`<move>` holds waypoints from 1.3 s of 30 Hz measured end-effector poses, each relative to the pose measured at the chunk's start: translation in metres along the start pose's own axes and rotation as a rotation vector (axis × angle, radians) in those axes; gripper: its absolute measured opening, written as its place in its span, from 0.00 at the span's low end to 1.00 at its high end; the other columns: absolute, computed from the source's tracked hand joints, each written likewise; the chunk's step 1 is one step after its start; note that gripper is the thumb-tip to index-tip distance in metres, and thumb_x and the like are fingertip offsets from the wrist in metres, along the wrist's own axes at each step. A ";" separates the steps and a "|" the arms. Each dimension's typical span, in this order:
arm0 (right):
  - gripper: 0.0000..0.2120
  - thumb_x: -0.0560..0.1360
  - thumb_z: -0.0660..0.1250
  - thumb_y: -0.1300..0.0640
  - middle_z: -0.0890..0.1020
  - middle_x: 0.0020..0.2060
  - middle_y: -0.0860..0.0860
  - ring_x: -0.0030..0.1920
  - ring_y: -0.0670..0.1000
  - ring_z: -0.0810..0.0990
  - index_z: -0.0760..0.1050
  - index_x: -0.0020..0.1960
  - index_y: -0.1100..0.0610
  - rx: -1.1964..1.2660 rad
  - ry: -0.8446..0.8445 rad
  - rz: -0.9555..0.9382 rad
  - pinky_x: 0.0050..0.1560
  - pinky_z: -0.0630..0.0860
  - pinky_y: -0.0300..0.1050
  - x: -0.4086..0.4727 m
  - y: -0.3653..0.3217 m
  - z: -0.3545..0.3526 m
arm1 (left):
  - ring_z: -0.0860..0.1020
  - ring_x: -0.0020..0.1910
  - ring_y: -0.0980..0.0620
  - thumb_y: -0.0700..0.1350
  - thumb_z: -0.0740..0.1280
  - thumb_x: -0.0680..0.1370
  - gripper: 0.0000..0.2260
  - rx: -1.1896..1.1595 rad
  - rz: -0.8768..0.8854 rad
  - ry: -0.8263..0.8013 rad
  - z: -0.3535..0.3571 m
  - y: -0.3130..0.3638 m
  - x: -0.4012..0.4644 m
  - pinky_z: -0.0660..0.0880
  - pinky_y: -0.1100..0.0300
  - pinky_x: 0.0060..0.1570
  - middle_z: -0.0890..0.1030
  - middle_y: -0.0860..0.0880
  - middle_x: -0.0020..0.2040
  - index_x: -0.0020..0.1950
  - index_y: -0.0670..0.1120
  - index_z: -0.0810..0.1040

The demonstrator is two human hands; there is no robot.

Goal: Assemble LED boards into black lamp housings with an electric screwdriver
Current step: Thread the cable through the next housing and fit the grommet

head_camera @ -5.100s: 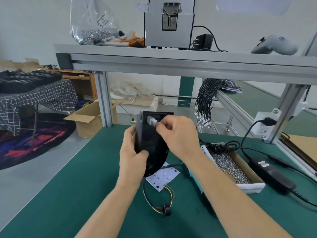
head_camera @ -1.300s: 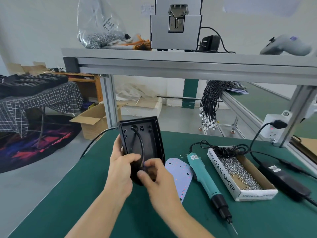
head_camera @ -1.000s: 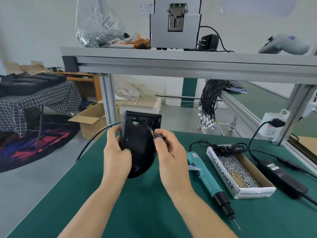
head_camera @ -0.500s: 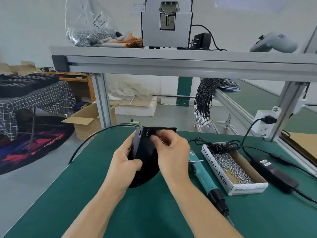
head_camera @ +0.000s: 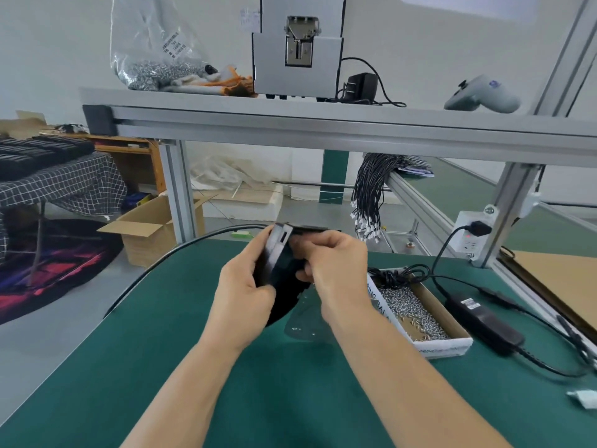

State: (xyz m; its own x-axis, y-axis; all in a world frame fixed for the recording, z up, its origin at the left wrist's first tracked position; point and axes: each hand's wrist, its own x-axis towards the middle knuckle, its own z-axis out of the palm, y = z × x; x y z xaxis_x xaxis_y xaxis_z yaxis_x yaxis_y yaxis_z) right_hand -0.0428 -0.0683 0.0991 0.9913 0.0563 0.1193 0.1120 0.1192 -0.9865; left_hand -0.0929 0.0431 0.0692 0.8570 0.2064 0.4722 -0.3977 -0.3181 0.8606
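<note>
Centre of the frame: your left hand (head_camera: 245,292) grips the black lamp housing (head_camera: 280,279) from its left side, fingers curled round its edge, holding it tilted above the green worktop (head_camera: 161,367). Your right hand (head_camera: 336,270) closes on the housing's upper right part, fingers bent over its top edge. A black cable (head_camera: 181,250) arcs from the housing's top toward the left of the frame. Right of centre, a cardboard box of screws (head_camera: 416,315) lies on the worktop, just beside your right wrist. Farther right lies a black power adapter (head_camera: 484,321), its cord plugged into the white socket (head_camera: 471,234).
</note>
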 end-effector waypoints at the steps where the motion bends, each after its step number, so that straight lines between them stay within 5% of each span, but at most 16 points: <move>1: 0.10 0.69 0.74 0.66 0.73 0.18 0.46 0.19 0.43 0.70 0.76 0.32 0.59 -0.009 -0.014 0.040 0.26 0.73 0.38 0.002 -0.003 -0.006 | 0.78 0.40 0.58 0.27 0.58 0.64 0.35 0.010 -0.001 0.005 0.003 0.002 -0.001 0.72 0.73 0.36 0.83 0.57 0.41 0.59 0.61 0.77; 5: 0.18 0.68 0.75 0.63 0.74 0.21 0.54 0.19 0.49 0.69 0.72 0.23 0.57 -0.095 0.023 0.118 0.26 0.77 0.42 0.003 -0.010 -0.022 | 0.78 0.38 0.54 0.26 0.59 0.66 0.39 0.067 -0.011 -0.001 0.018 0.007 -0.005 0.72 0.71 0.34 0.82 0.60 0.40 0.56 0.72 0.74; 8: 0.22 0.67 0.73 0.60 0.74 0.23 0.58 0.22 0.52 0.69 0.70 0.17 0.56 -0.160 0.116 0.080 0.31 0.76 0.49 0.002 -0.007 -0.020 | 0.76 0.36 0.45 0.28 0.60 0.67 0.33 0.124 -0.035 -0.004 0.028 0.009 -0.005 0.70 0.64 0.31 0.81 0.54 0.36 0.61 0.61 0.76; 12: 0.15 0.72 0.67 0.56 0.76 0.29 0.58 0.32 0.55 0.69 0.71 0.29 0.59 -0.319 0.177 -0.027 0.36 0.71 0.52 -0.013 0.004 -0.012 | 0.80 0.40 0.51 0.33 0.61 0.63 0.30 0.017 -0.066 -0.045 0.023 0.017 -0.009 0.74 0.66 0.37 0.84 0.54 0.42 0.53 0.66 0.77; 16: 0.16 0.78 0.61 0.53 0.83 0.44 0.63 0.45 0.64 0.80 0.77 0.48 0.67 -0.288 -0.194 0.036 0.51 0.77 0.58 -0.025 0.000 -0.013 | 0.80 0.38 0.53 0.23 0.60 0.64 0.30 -0.118 -0.179 -0.024 0.006 0.014 -0.006 0.76 0.64 0.35 0.84 0.53 0.41 0.53 0.56 0.79; 18: 0.11 0.78 0.63 0.51 0.82 0.40 0.53 0.44 0.58 0.79 0.77 0.46 0.58 -0.647 -0.251 -0.186 0.45 0.75 0.50 -0.026 -0.006 -0.023 | 0.80 0.39 0.53 0.21 0.57 0.65 0.35 -0.169 -0.224 -0.027 -0.001 0.010 -0.005 0.76 0.64 0.35 0.84 0.52 0.43 0.57 0.57 0.78; 21: 0.12 0.77 0.65 0.47 0.80 0.35 0.49 0.39 0.56 0.77 0.77 0.42 0.54 -1.146 -0.056 -0.622 0.36 0.65 0.46 -0.030 -0.007 -0.030 | 0.81 0.41 0.52 0.25 0.58 0.63 0.37 -0.221 -0.236 -0.071 -0.006 0.006 -0.008 0.78 0.62 0.36 0.84 0.50 0.46 0.59 0.60 0.77; 25: 0.14 0.75 0.70 0.53 0.79 0.29 0.53 0.29 0.59 0.76 0.75 0.34 0.58 -1.188 0.011 -0.739 0.31 0.60 0.44 -0.032 0.004 -0.017 | 0.80 0.39 0.50 0.32 0.59 0.56 0.30 -0.247 -0.236 -0.123 -0.005 -0.006 -0.018 0.77 0.61 0.34 0.83 0.45 0.42 0.51 0.55 0.81; 27: 0.13 0.77 0.68 0.51 0.80 0.32 0.53 0.32 0.58 0.78 0.74 0.37 0.57 -1.244 -0.047 -0.752 0.32 0.60 0.44 -0.033 0.006 -0.008 | 0.81 0.38 0.49 0.31 0.62 0.58 0.24 -0.283 -0.263 -0.059 -0.003 -0.016 -0.023 0.76 0.62 0.33 0.83 0.46 0.39 0.46 0.53 0.82; 30: 0.22 0.78 0.57 0.38 0.78 0.30 0.48 0.34 0.50 0.76 0.70 0.34 0.53 -1.148 -0.325 -0.670 0.34 0.64 0.43 -0.026 -0.006 -0.013 | 0.83 0.39 0.44 0.32 0.68 0.67 0.13 -0.503 -0.420 0.117 -0.006 -0.030 -0.027 0.79 0.58 0.33 0.85 0.42 0.42 0.45 0.48 0.84; 32: 0.27 0.75 0.57 0.33 0.74 0.24 0.48 0.26 0.46 0.72 0.70 0.30 0.53 -0.874 -0.282 -0.662 0.30 0.67 0.39 -0.007 -0.025 -0.024 | 0.84 0.38 0.44 0.40 0.70 0.67 0.09 -0.676 -0.548 0.217 -0.019 -0.041 -0.024 0.80 0.55 0.32 0.85 0.41 0.43 0.46 0.45 0.84; 34: 0.18 0.76 0.62 0.39 0.81 0.30 0.47 0.26 0.44 0.76 0.79 0.36 0.49 -0.516 -0.232 -0.452 0.29 0.70 0.34 0.031 -0.031 -0.041 | 0.84 0.35 0.44 0.46 0.72 0.66 0.12 -0.717 -0.695 0.229 -0.035 -0.052 -0.023 0.80 0.54 0.31 0.85 0.41 0.43 0.47 0.43 0.83; 36: 0.06 0.78 0.65 0.53 0.83 0.42 0.50 0.32 0.43 0.78 0.81 0.50 0.50 -0.411 -0.308 -0.108 0.32 0.76 0.37 0.063 -0.013 -0.052 | 0.83 0.32 0.44 0.50 0.71 0.68 0.13 -0.713 -0.798 0.190 -0.047 -0.059 -0.018 0.80 0.54 0.32 0.84 0.42 0.38 0.45 0.42 0.84; 39: 0.24 0.76 0.65 0.68 0.76 0.62 0.49 0.52 0.48 0.79 0.71 0.69 0.51 -0.573 -0.618 0.202 0.52 0.80 0.47 0.072 0.049 -0.047 | 0.83 0.40 0.51 0.38 0.62 0.79 0.10 -0.459 -0.747 0.117 -0.059 -0.066 -0.007 0.81 0.57 0.43 0.83 0.47 0.38 0.54 0.37 0.81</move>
State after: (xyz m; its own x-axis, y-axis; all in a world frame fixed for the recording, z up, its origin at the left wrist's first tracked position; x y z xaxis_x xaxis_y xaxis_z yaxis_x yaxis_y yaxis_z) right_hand 0.0374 -0.1053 0.0545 0.7990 0.5709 -0.1888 0.1208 -0.4600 -0.8797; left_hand -0.0914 0.1175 0.0202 0.9164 0.3131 -0.2494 0.1389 0.3358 0.9317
